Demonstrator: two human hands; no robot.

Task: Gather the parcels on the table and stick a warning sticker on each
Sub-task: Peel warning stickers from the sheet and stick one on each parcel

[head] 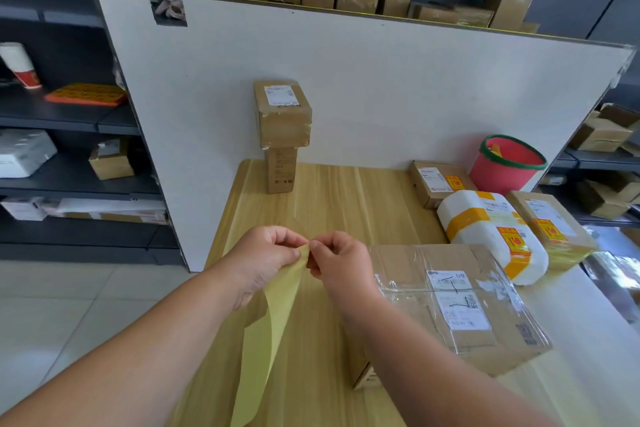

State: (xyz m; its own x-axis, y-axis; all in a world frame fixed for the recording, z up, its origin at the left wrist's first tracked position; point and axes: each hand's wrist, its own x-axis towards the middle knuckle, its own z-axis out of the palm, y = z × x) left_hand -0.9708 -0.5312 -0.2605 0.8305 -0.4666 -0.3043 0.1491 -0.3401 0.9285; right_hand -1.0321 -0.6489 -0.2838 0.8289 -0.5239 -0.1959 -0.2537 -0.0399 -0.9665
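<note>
Over the near middle of the wooden table (329,204), both hands meet at the top edge of a pale yellow backing sheet (266,340). The left hand (266,255) pinches the corner with curled fingers, and the right hand (337,263) pinches right beside it, thumb and fingertips at the edge. It looks like a peel is starting, though no loose sticker shows between them. The sheet is thin, glossy and limp, curling as it hangs toward the near edge. Score so far, by my reading: three parcels on the right already wear a red-and-yellow warning sticker (513,240). They are the small flat carton (438,180) farthest back, the rounded white foam parcel (491,236) banded in orange tape, and the brown box (554,229) beside it under shiny yellowish film. Left to do is the big cardboard box (408,267) just right of the right wrist. It is swathed in crinkled clear tape and carries a white shipping label (462,310), but shows no warning sticker. Nor does the taped cube-like box (282,114) perched on a tall slim carton (281,170) at the far side against the white board (381,80). Those two stand well apart from the cluster, so the gathering looks unfinished too. A red plastic bucket (505,163) with a green rim sits in the far right corner.
</note>
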